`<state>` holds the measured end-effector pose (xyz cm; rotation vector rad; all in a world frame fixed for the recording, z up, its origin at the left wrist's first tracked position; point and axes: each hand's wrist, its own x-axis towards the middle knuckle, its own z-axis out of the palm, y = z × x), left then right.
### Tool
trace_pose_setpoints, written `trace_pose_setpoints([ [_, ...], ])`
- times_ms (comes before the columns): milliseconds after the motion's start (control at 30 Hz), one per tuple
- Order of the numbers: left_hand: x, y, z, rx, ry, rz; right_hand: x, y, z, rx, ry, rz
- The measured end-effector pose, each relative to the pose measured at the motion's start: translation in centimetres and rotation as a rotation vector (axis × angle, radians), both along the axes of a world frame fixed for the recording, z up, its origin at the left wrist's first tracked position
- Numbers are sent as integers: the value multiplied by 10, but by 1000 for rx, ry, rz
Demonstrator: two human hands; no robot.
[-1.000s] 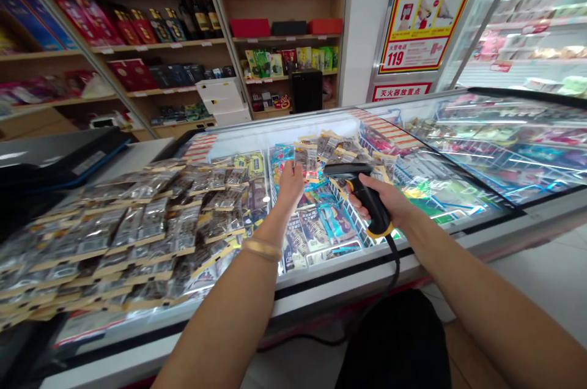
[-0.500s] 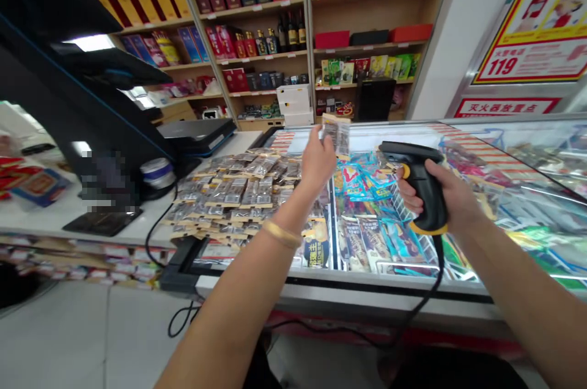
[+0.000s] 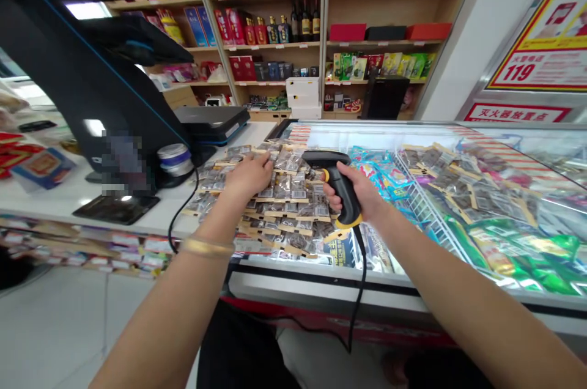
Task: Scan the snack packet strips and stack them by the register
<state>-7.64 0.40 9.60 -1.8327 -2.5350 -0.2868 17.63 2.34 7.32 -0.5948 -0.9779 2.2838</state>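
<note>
In the head view my right hand (image 3: pixel 362 193) is wrapped around the grip of a black and yellow barcode scanner (image 3: pixel 339 184), whose cord hangs down from the handle. The scanner's head points left, above a large pile of small clear packets (image 3: pixel 284 208) with brown contents and tan edges. My left hand (image 3: pixel 250 175), with a gold bangle at the wrist, lies on the left part of this pile. Its fingers are stretched over the packets, and none is lifted. A smaller heap of similar packets (image 3: pixel 472 184) lies farther right on the freezer glass.
A chest freezer (image 3: pixel 321 282) with a glass top stands before me, wire baskets (image 3: pixel 426 211) and bagged goods inside. On the left counter are a dark checkout terminal (image 3: pixel 105 89), stacked round tubs (image 3: pixel 175 159) and a scale (image 3: pixel 213 120). Shelves (image 3: pixel 275 49) of boxes and bottles line the back.
My left hand has come down left onto the pile, and the packet it held up is out of it. My right hand has moved left with the scanner. The view has turned.
</note>
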Motion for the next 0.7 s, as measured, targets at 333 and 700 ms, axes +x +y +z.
trace_pose_setpoints([
  [333, 16, -7, 21, 215, 1, 57, 14, 6, -2, -8, 60, -4],
  [700, 182, 21, 34, 487, -267, -490, 175, -3, 9, 104, 12, -313],
])
